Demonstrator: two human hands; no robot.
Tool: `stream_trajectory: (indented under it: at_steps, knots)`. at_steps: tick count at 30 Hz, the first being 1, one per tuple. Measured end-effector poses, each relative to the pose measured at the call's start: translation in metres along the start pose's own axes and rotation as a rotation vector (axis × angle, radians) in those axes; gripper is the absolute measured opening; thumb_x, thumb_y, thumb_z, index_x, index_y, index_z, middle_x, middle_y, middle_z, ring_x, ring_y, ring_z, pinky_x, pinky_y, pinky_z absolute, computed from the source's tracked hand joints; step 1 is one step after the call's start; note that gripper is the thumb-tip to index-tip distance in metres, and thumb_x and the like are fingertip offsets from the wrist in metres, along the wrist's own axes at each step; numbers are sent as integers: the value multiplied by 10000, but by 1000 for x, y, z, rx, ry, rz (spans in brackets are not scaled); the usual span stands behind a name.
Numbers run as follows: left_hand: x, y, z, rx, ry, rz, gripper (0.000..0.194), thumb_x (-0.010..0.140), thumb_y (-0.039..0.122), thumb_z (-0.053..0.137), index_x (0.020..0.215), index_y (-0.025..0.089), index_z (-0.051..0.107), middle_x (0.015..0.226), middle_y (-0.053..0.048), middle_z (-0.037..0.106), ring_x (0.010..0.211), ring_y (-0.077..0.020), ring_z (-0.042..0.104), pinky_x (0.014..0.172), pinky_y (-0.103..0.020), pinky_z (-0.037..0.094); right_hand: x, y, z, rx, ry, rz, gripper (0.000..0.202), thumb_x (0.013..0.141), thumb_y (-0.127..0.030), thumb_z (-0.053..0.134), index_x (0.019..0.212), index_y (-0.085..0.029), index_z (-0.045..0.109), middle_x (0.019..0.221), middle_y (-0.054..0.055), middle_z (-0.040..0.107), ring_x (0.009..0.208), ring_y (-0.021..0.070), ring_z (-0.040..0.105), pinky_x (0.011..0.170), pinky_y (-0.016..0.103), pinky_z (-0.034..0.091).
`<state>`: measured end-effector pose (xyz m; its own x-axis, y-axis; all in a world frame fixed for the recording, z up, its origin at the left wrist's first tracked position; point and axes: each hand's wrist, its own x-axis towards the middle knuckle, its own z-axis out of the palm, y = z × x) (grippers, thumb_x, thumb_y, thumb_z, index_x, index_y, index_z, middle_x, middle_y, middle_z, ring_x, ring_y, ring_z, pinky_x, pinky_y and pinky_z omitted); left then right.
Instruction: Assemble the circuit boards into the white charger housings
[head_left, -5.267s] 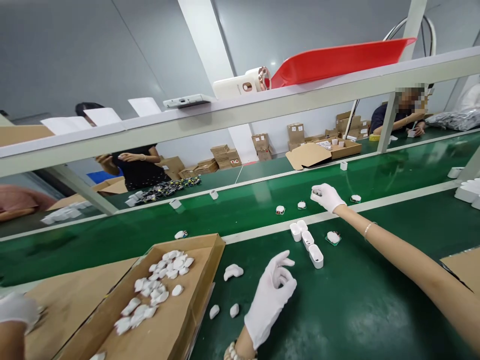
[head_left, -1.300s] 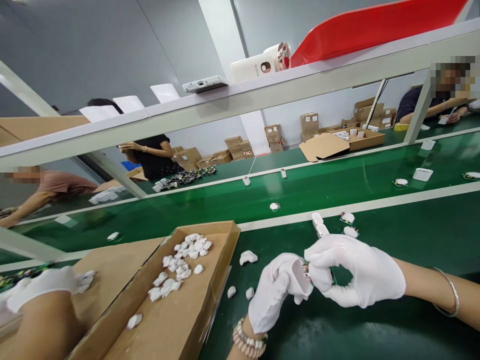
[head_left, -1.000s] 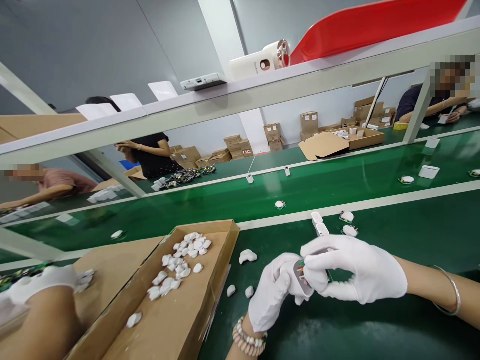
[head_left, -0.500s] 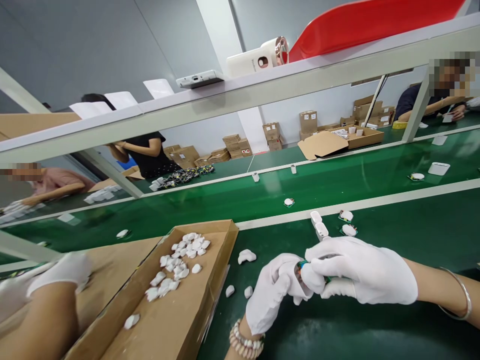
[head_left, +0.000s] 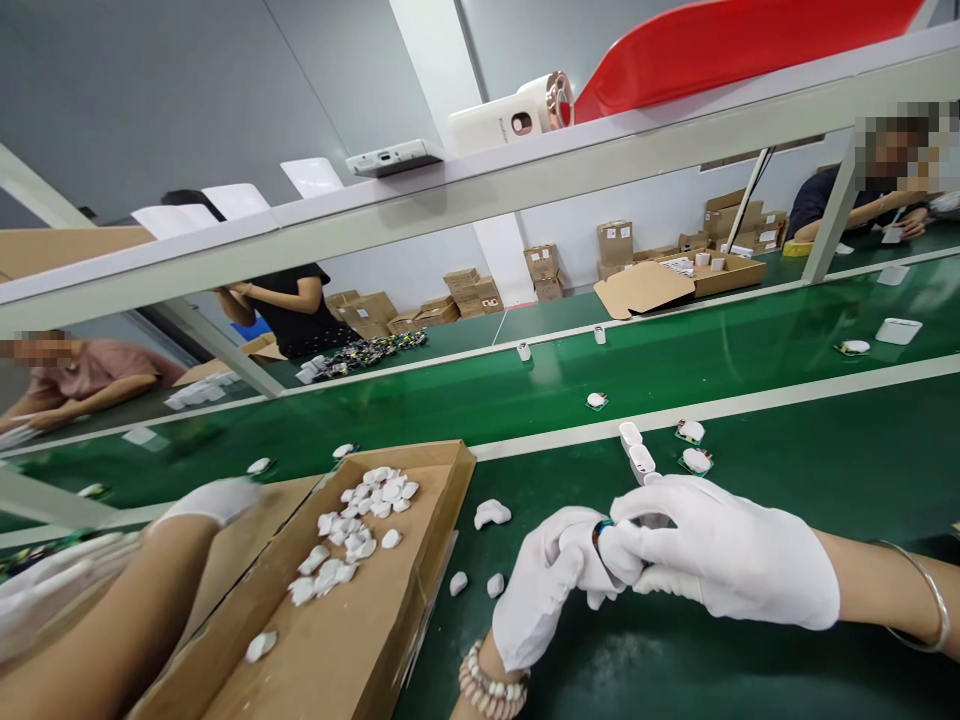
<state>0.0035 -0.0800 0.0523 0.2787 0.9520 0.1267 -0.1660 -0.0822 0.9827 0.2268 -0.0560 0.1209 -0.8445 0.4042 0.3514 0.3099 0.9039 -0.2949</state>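
Note:
White gloves cover both of my hands. My left hand (head_left: pixel 536 585) is closed around a small white plastic housing (head_left: pixel 596 578). Pinched in my right hand (head_left: pixel 727 550) is a circuit board with a white rounded pad (head_left: pixel 619 553), pressed at the housing's open side; a coppery edge shows between them. How deep the board sits is hidden by my fingers. Just beyond my right hand stand white plastic housings (head_left: pixel 642 460) and two pad-topped circuit boards (head_left: pixel 696 461). Left of my left hand lie a curved white piece (head_left: pixel 492 514) and two small white pieces (head_left: pixel 495 585).
A cardboard tray (head_left: pixel 409 590) at left holds several white pieces (head_left: pixel 382 490). Beside it reaches a co-worker's gloved hand (head_left: pixel 214 500). A green conveyor belt (head_left: pixel 450 405) carrying boards and housings runs across, beneath an overhead shelf (head_left: pixel 480 195).
The board's green edge by my right fingertips is now out of sight, and that hand has shifted slightly. Pieces on the belt have moved right. The neighbouring co-worker's hand has reached farther toward the belt.

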Motion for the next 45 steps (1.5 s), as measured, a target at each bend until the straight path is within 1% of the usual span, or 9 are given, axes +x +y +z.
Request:
stream_trajectory:
  at_steps: [4, 12, 14, 17, 20, 23, 29, 37, 45]
  knots:
    - [0, 0, 0, -4, -24, 9, 498, 857, 571, 617, 1057, 115, 639, 727, -65, 673, 496, -100, 543, 470, -210, 441, -1, -2, 1, -43, 24, -3, 105, 993, -204, 459, 1005, -217, 563, 1051, 64, 558, 870, 174, 502, 837, 327, 446]
    - [-1, -1, 1, 58, -14, -30, 551, 882, 633, 528, 1077, 125, 614, 799, -83, 668, 586, -142, 580, 561, -273, 487, 4, -1, 5, -72, 47, -14, 108, 977, -222, 506, 968, -191, 610, 981, 77, 595, 821, 199, 552, 807, 379, 479]
    - [0, -1, 4, 123, -52, -26, 602, 778, 644, 666, 1107, 146, 581, 848, -73, 663, 628, -155, 588, 615, -299, 502, 6, -1, 6, -77, 32, 0, 102, 966, -234, 535, 969, -187, 625, 976, 84, 599, 815, 203, 554, 787, 377, 477]
    - [4, -3, 11, 337, 10, 28, 651, 483, 360, 942, 997, 177, 587, 980, -56, 632, 834, -200, 580, 779, -324, 492, 9, -1, 7, -57, -24, 55, 112, 911, -291, 642, 977, -201, 657, 960, 79, 591, 831, 213, 552, 780, 382, 469]
    - [8, -2, 20, 591, 90, 41, 314, 618, 133, 792, 829, 185, 565, 838, -13, 604, 756, -176, 545, 716, -312, 476, 14, 1, 10, 51, -67, 130, 254, 791, -400, 779, 935, -216, 681, 906, 50, 568, 850, 209, 540, 803, 385, 459]
    - [8, 4, 27, 596, 23, 122, 334, 620, 41, 688, 906, 199, 617, 905, -30, 660, 817, -210, 606, 768, -347, 518, 19, 7, 15, 233, -58, 139, 455, 674, -505, 843, 1014, -245, 692, 1079, 72, 556, 1016, 255, 519, 901, 444, 439]
    - [3, 11, 30, 559, 4, 167, 302, 665, 88, 678, 938, 217, 679, 871, -42, 690, 834, -250, 662, 772, -371, 562, 18, 15, 26, 641, -61, 111, 364, 730, -457, 815, 1001, -239, 709, 1262, 61, 505, 1185, 242, 507, 1046, 418, 387]
    - [3, -2, 23, 583, -28, 338, 56, 701, 180, 609, 738, 197, 571, 719, -22, 605, 666, -182, 592, 716, -343, 544, 15, 4, 19, 397, 19, -132, 182, 865, -250, 670, 1012, -173, 596, 1186, 97, 563, 1249, 228, 447, 1093, 411, 311]
    - [-1, 0, 23, 622, -38, 252, 178, 666, 166, 688, 834, 188, 637, 801, -39, 654, 744, -208, 622, 723, -337, 542, 11, 4, 32, 796, -31, 117, 272, 823, -323, 729, 1034, -183, 627, 1333, 119, 470, 1369, 272, 360, 1106, 438, 347]
